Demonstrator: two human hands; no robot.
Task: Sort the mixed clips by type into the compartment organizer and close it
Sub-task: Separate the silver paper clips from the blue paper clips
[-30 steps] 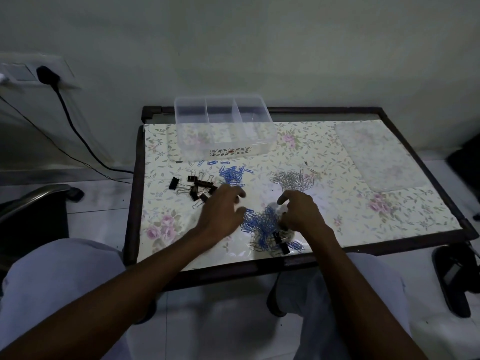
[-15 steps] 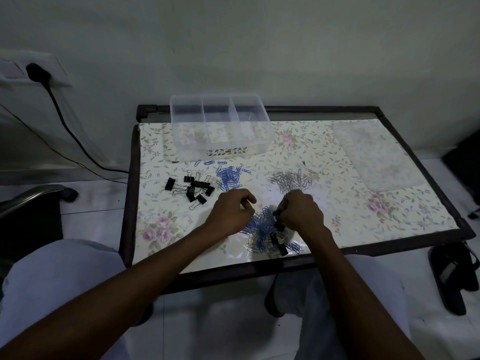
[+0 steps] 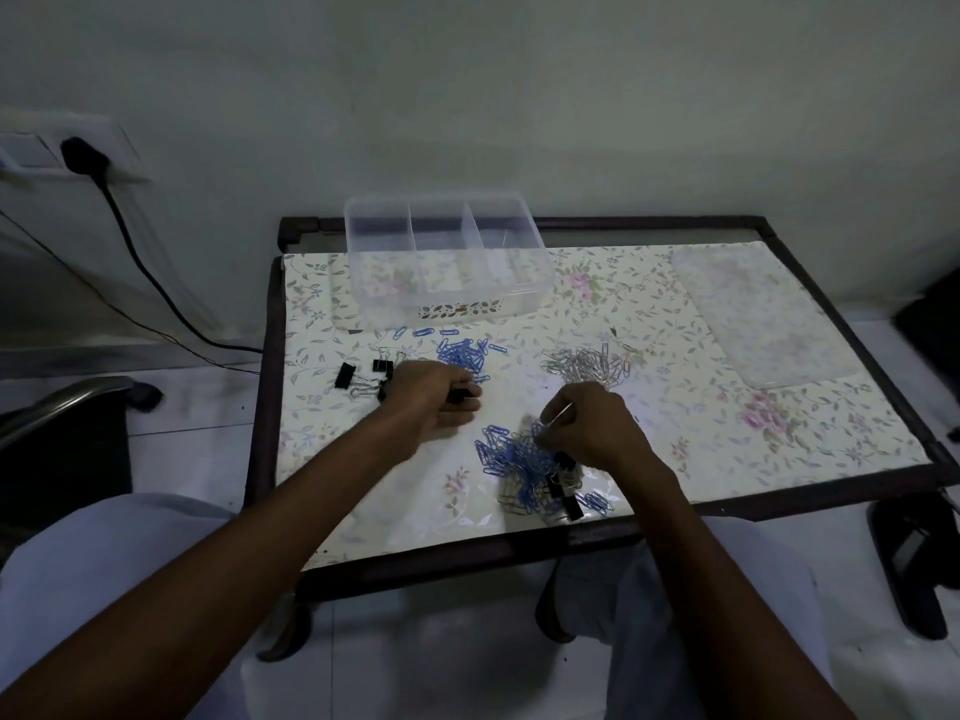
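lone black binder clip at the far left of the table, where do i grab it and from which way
Grip the black binder clip across its black body, coming from above. It lies flat and apart from the others, and its wire handles look thin and loose, likely a poorer hold.

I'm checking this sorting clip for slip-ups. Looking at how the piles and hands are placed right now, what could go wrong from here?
1. The blue clip pile sits right beside the left hand, which holds a black binder clip; a careless drop could mix types again.
2. The mixed pile lies near the table's front edge, so clips may get swept off.
3. The organizer looks empty; scooping loose piles later could scatter them.
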